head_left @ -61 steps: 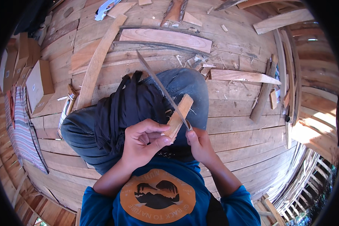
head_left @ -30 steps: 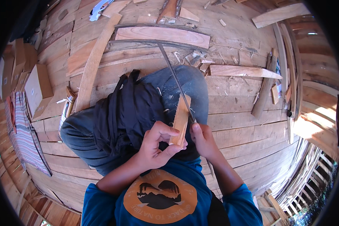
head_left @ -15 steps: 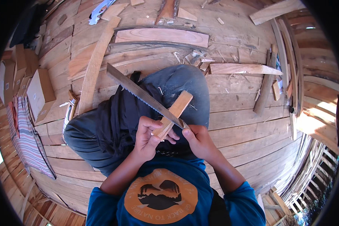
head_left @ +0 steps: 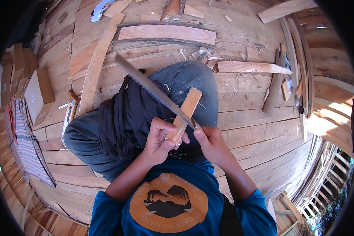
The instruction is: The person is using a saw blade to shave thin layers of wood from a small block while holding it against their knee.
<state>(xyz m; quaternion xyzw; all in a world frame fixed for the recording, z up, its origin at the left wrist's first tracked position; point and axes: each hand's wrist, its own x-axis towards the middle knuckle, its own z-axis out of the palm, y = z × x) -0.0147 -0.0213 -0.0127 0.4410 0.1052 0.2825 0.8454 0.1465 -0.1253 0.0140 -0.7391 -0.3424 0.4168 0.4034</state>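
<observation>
A short wooden block [head_left: 192, 100] slants up over my lap, its lower end gripped by my left hand [head_left: 158, 141], thumb on one side and fingers beneath. My right hand [head_left: 211, 143] is closed round the handle of a handsaw [head_left: 147, 85], most of the handle hidden in the palm. The long toothed blade crosses over the block and points to the far left, its teeth facing toward my left hand. Pale sawdust clings to the dark trousers [head_left: 196, 78] by the block's upper end.
Boards lie on the plank floor ahead, among them a wide plank [head_left: 167, 34], a long board [head_left: 100, 63] and a pale one [head_left: 251, 67]. Cardboard boxes [head_left: 40, 96] and a striped cloth [head_left: 29, 141] are at the left. Wood shavings [head_left: 203, 54] are scattered beyond my knee.
The block has turned a little more upright and its lower end has shifted right. The saw blade still crosses it, with the tip slightly further right. Both hands keep their grip.
</observation>
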